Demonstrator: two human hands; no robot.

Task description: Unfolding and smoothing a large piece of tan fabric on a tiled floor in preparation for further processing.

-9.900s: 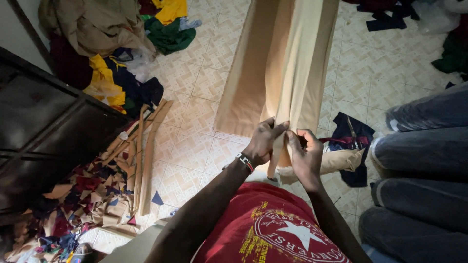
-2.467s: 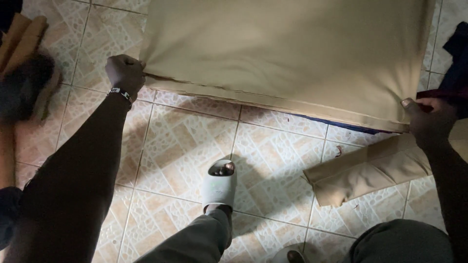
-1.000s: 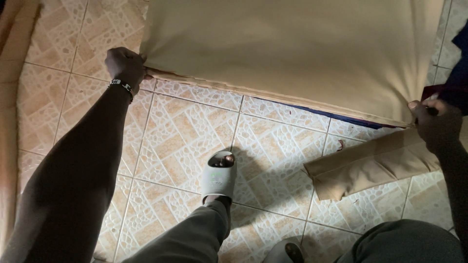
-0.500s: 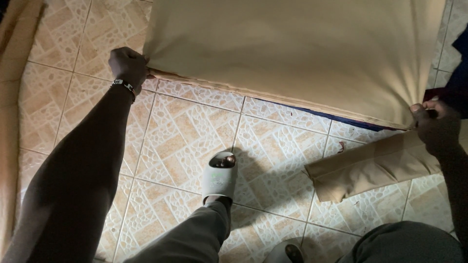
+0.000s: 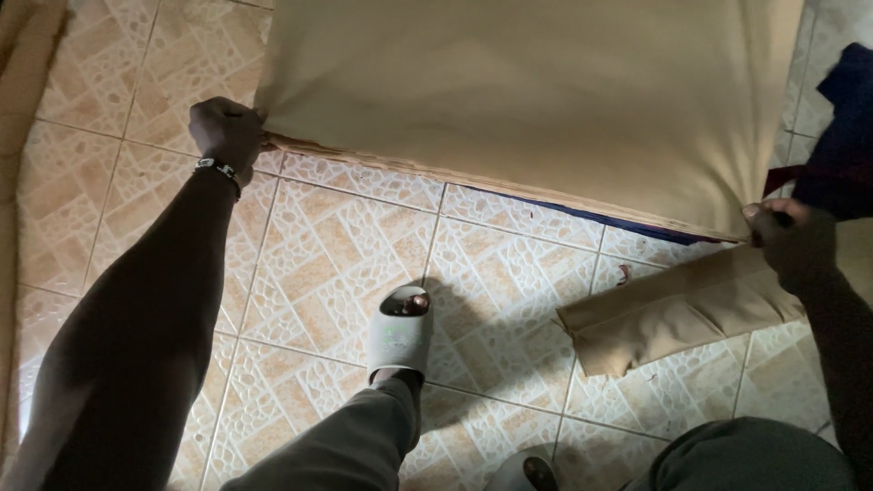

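A large folded sheet of tan cloth point(image 5: 536, 100) is stretched flat over the tiled floor, filling the upper middle of the head view. My left hand point(image 5: 225, 132), with a bracelet at the wrist, is closed on the cloth's near left corner. At the right, my right hand point(image 5: 789, 238) pinches the near right corner. The near edge of the cloth runs straight between both hands, showing several stacked layers.
My foot in a pale slipper point(image 5: 400, 332) stands on the patterned floor tiles point(image 5: 336, 245) below the cloth. A rolled tan fabric piece point(image 5: 673, 314) lies lower right. Dark cloth point(image 5: 841, 136) sits at the right edge, tan fabric point(image 5: 23, 82) at the left edge.
Ten seconds ago I held the cloth hanging bunched in front of me; now it is spread wide between my hands. In the last second my hands barely moved.
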